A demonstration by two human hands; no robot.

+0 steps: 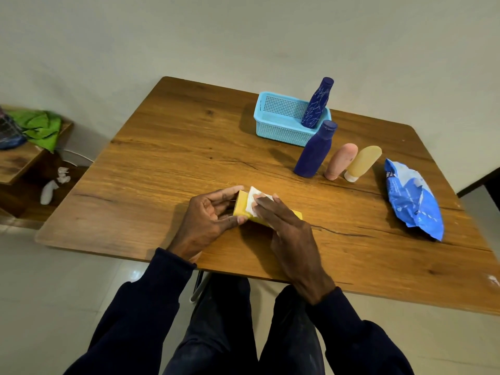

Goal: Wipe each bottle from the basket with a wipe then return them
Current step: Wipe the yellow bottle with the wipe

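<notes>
A: Near the front edge of the surface [162, 158], lying on its side between both hands, seeing the yellow bottle [242, 208]?

B: Seeing it. Being clasped at its left end by the left grip [211, 215], with fingers and thumb curling round.

A: And being pressed from above by the right grip [286, 228]?

B: Yes, with fingers stretching out nearly straight and lying flat, pinning a white wipe [254, 197] against the bottle's upper face. Not managing to make out the thumb.

A: Further back, toward the right?

B: Sitting there, a light blue basket [278, 133], with a patterned dark blue bottle [318, 104] leaning inside at its right end. Standing just in front of the basket, a plain dark blue bottle [315, 150]. Standing beside that, in a row, a pink tube [341, 161] and a tan tube [362, 162], the tan one resting on its white cap. Lying near the right edge, well apart from both hands, a crumpled blue wipe pack [414, 201].
</notes>
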